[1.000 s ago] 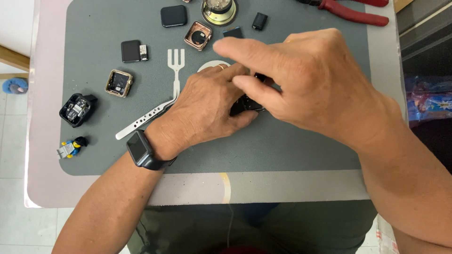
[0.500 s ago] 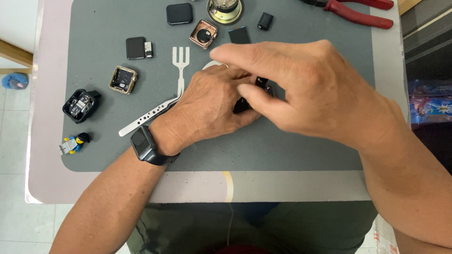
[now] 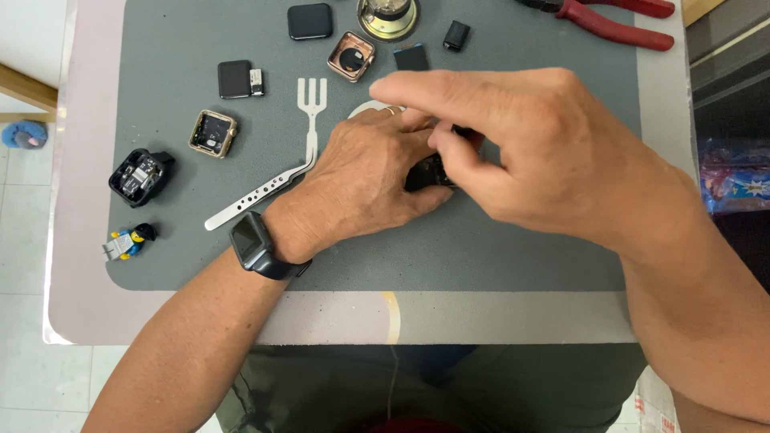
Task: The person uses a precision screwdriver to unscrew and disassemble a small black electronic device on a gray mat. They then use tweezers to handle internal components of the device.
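Both hands meet at the middle of a grey work mat point(image 3: 497, 256). My left hand point(image 3: 361, 180) curls around a small black device point(image 3: 429, 172), mostly hidden under the fingers. My right hand point(image 3: 529, 152) lies over it from the right, thumb and fingers pinching the same black device. A ring shows on my left hand, and a dark smartwatch point(image 3: 255, 244) sits on my left wrist. What the black device is in detail cannot be made out.
Silver tweezers point(image 3: 265, 188) lie left of my left hand. Several opened watch cases and screens lie at the mat's upper left: a gold case point(image 3: 212, 133), a black case point(image 3: 141, 176), a rose case point(image 3: 351, 56). Red pliers point(image 3: 609, 18) lie at top right. A toy figure point(image 3: 128, 240) lies lower left.
Both hands stay on the black device. My right fingers have shifted slightly over it. The camera view has drifted a little.
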